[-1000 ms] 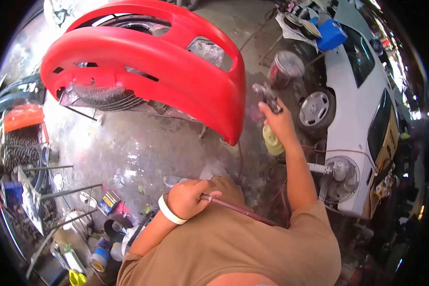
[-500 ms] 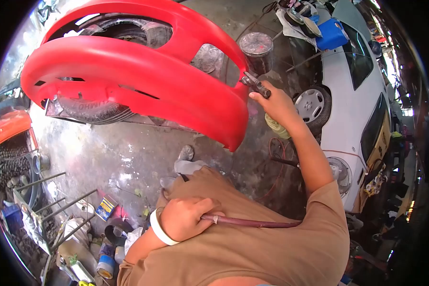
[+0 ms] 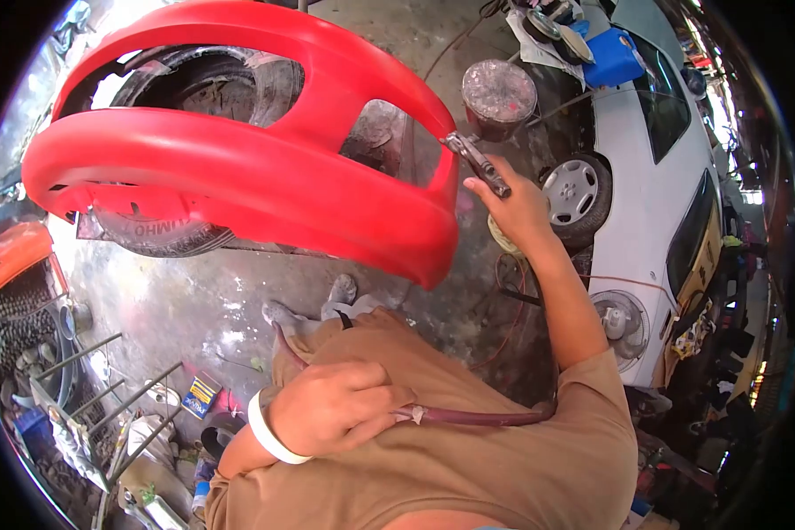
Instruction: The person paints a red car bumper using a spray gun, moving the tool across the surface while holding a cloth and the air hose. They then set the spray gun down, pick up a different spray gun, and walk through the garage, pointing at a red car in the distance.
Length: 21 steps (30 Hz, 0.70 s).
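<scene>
My right hand (image 3: 521, 210) is closed around a spray gun (image 3: 479, 164), whose metal nozzle end points up and left at the right end of a red car bumper (image 3: 327, 208). A pale yellowish cup (image 3: 501, 237) shows below that hand, partly covered by it. At my waist, my left hand (image 3: 336, 408) grips a dark red hose (image 3: 481, 415), which runs across my brown shirt towards my right arm. The bumper rests over tires, one of them (image 3: 161, 231) visible beneath its lower edge.
A paint-spattered bucket (image 3: 499, 88) stands behind the spray gun. On the right are a white car (image 3: 632, 212), a fan (image 3: 618, 325) and a blue jerrycan (image 3: 614, 57). A metal rod frame (image 3: 137, 375) and a small blue-and-yellow box (image 3: 200, 395) lie at lower left.
The bumper sits slightly further left and lower in view. My right hand and the spray gun have shifted a little down and right; my left hand has moved slightly left with the hose.
</scene>
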### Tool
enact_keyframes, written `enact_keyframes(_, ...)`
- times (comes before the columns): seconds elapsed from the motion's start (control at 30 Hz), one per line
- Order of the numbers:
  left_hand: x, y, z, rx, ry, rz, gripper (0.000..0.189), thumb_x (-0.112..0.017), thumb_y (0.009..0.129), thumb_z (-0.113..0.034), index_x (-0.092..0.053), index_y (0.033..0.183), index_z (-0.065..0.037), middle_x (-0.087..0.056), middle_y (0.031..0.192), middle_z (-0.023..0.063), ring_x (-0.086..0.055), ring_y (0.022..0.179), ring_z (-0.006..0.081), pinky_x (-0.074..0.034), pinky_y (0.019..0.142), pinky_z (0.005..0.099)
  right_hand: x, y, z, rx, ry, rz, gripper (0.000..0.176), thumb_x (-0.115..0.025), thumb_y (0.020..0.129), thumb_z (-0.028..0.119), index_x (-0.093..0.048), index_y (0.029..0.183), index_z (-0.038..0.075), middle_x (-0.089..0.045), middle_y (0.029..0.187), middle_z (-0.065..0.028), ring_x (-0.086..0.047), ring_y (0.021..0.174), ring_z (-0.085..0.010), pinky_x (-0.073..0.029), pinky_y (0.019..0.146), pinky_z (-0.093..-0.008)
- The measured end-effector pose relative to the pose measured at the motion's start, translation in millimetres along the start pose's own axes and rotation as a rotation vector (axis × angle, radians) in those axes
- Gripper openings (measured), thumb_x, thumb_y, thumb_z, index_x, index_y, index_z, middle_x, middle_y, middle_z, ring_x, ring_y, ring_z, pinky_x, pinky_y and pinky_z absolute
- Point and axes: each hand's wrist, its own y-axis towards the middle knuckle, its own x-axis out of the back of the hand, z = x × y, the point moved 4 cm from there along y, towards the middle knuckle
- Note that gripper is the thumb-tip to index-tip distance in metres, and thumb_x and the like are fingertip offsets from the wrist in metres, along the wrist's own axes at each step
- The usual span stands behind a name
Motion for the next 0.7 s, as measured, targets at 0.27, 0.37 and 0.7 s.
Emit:
enact_keyframes(0.27,4,2,10,0.072,0.075,0.005,0.024,-0.082,0.084,-0.011,-0.076,0.107,-0.007,-0.063,0.082,0.0076,-0.066,0.069,0.0276,-0.053,0.063,0.04,13,39,30,0.013,0.505,0.362,0.047,-0.081,0.094,0.035,-0.07,0.131,0.008,-0.071,0.08,-0.0028,-0.063,0.068,-0.012,-0.051,0.067,-0.0307)
enact_keyframes(0.37,-2,7,15,0.119,0.101,-0.001,0.023,-0.082,0.084,-0.01,-0.075,0.105,-0.007,-0.063,0.083,0.0086,-0.066,0.071,0.0289,-0.053,0.064,0.0407,25,45,37,0.085,0.506,0.49,0.047,-0.081,0.094,0.034,-0.07,0.131,0.008,-0.07,0.082,-0.002,-0.061,0.068,-0.0103,-0.051,0.068,-0.0294)
enact_keyframes(0.7,-14,18,21,0.185,0.122,-0.032,0.021,-0.083,0.084,-0.01,-0.073,0.102,-0.005,-0.064,0.082,0.0096,-0.066,0.073,0.0305,-0.053,0.063,0.0412,26,58,40,0.069,0.508,0.486,0.051,-0.082,0.094,0.037,-0.069,0.134,0.009,-0.068,0.083,-0.0032,-0.06,0.074,-0.0114,-0.049,0.073,-0.0303)
